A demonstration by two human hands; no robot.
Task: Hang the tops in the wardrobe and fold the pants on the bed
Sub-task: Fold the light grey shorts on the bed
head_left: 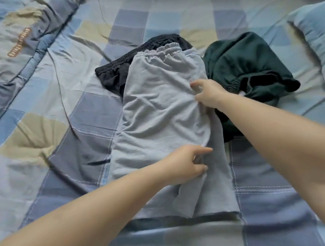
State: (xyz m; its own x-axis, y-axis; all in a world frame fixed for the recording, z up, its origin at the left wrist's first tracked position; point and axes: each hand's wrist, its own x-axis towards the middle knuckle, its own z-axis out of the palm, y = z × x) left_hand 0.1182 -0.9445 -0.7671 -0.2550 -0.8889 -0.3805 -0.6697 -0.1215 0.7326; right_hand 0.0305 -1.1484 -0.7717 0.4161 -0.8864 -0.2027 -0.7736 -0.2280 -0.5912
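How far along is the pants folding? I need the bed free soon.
Nothing looks finished yet. In hand: the grey pants lie lengthwise, the right hand pinching their side edge and the left hand gripping the cloth lower down. Left: the black pants partly beneath them and the dark green pants bunched beside them. No wardrobe or tops are identifiable.

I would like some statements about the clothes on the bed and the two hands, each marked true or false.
1. Both hands grip the grey pants. True: left hand, right hand.
2. The black garment lies on top of the grey pants. False: it lies partly under them.
3. The dark green garment lies right of the grey pants. True.
4. The pants hang on a hanger. False: they lie on the bed sheet.
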